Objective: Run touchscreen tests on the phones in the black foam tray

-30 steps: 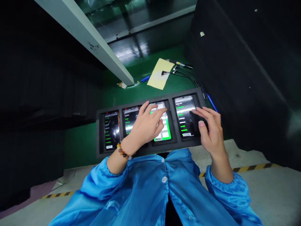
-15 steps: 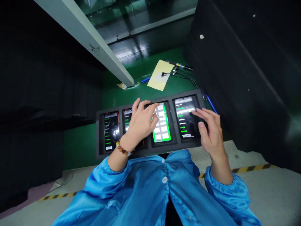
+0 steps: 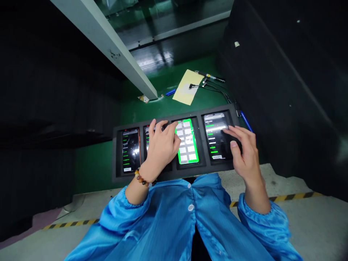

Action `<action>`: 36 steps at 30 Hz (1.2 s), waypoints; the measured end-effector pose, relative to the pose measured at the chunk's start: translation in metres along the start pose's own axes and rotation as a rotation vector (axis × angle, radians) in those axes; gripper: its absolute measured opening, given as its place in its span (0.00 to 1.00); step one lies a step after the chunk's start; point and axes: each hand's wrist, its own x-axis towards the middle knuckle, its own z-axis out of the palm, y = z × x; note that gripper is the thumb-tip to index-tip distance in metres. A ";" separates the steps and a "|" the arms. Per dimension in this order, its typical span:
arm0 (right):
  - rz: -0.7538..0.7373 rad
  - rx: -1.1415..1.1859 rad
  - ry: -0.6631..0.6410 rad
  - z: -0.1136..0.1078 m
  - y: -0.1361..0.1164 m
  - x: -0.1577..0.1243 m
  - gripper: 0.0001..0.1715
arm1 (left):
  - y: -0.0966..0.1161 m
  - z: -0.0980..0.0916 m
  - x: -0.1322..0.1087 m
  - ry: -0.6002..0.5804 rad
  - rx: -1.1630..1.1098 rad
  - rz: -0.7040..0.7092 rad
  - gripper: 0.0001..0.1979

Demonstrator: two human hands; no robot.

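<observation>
Several smartphones lie face up in the compartments of a black foam tray (image 3: 160, 176) in front of me. My left hand (image 3: 162, 144), fingers apart, hovers over the second phone (image 3: 146, 139) and partly hides it. Its index fingertip is at the upper left edge of the third phone (image 3: 187, 141), whose screen shows a white grid bordered in green. My right hand (image 3: 244, 154) is open beside the rightmost phone (image 3: 214, 137), fingertips at that screen's right side. A dark screen with green and white text lines shows there and on the leftmost phone (image 3: 130, 150).
Behind the tray, a yellow sheet (image 3: 183, 88), a pen (image 3: 214, 78), black cables (image 3: 217, 90) and a blue object (image 3: 170, 92) lie on the green surface. A grey post (image 3: 122, 59) stands at back left. Black curtains hang both sides.
My left hand has drawn back left across the third phone's screen, uncovering more of its upper part. My right hand stays nearly where it was. The whole view has shifted slightly.
</observation>
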 end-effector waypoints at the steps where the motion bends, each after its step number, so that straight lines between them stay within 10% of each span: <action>1: 0.000 0.003 0.000 0.000 0.000 0.000 0.26 | 0.001 0.001 0.002 -0.011 -0.023 0.015 0.24; 12: 0.011 0.002 0.014 -0.001 -0.002 0.001 0.25 | 0.003 0.007 0.005 -0.013 -0.110 0.045 0.24; 31: 0.018 -0.019 0.019 0.001 -0.003 0.001 0.25 | 0.010 -0.015 -0.084 -0.061 -0.355 0.396 0.24; 36: 0.022 -0.018 0.018 0.000 -0.002 0.001 0.25 | 0.005 -0.015 -0.085 -0.025 -0.328 0.303 0.23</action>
